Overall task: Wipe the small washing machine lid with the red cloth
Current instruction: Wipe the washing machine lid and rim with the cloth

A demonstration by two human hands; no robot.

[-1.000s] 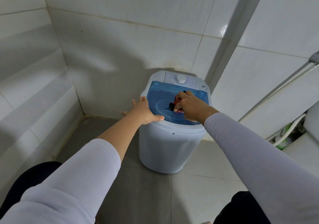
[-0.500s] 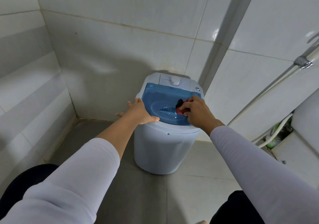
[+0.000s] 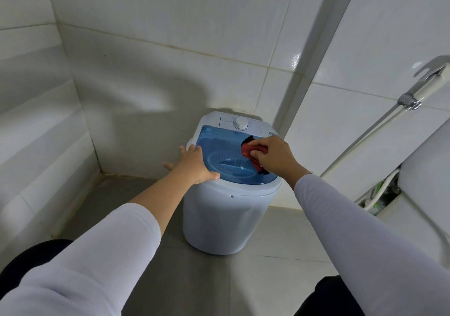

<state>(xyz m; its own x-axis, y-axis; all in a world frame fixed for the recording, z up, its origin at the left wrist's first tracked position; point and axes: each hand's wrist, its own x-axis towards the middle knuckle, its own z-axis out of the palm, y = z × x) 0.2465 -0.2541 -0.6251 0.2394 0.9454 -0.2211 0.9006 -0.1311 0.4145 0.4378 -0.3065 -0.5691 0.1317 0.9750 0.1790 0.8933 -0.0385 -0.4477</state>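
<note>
washing machine (image 3: 226,220): a small white tub that is being kept on the grey floor (image 3: 185,279), tucked into the corner of the white tiled wall (image 3: 170,72).
lid (image 3: 219,145): see-through blue, lying shut on top of the machine, with an oval ribbed dip toward its near edge.
dial (image 3: 241,122): a white knob being shown on the panel just behind the lid.
red cloth (image 3: 250,152): bunched up and being pressed onto the right side of the lid (a dark edge is peeking out past the fingers).
right hand (image 3: 274,154): fingers are being curled down over the red cloth, clamped on it against the lid.
left hand (image 3: 192,163): being laid flat with fingers spread on the left edge of the lid, thumb along the near rim, nothing gripped.
sleeves (image 3: 365,242): pale long ones, the left one being worn pushed up past the forearm.
hose (image 3: 379,130): a metal one being run along the wall at right, well apart from the machine.
</note>
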